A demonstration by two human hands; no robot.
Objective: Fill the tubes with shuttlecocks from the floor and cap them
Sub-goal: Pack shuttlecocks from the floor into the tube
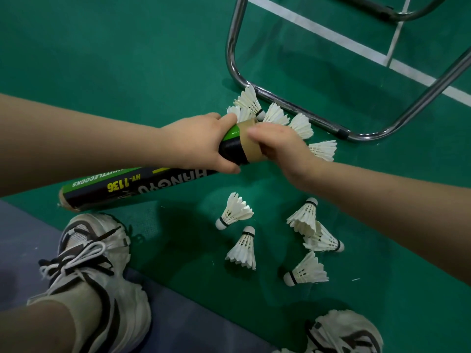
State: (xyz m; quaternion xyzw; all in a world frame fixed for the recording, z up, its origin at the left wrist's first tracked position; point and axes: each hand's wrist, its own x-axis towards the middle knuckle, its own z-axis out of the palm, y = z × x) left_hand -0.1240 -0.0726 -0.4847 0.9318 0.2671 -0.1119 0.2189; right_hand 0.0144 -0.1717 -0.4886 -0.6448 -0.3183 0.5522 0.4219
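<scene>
A long black and green shuttlecock tube (132,186) lies slanted above the floor, its far end pointing up and right. My left hand (196,143) grips it near that end. My right hand (283,146) covers the brown taped mouth (248,145), fingers wrapped over the rim; I cannot tell whether it holds a shuttlecock or a cap. Several white feather shuttlecocks (274,115) lie on the green floor just behind my hands. Several more shuttlecocks (242,248) are scattered on the floor below my right forearm.
A chrome tubular chair frame (285,103) stands on the floor at the upper right, beside the far shuttlecocks. White court lines (331,36) cross the far right. My left shoe (89,263) and right shoe (341,332) rest at the bottom, beside a grey floor strip (23,250).
</scene>
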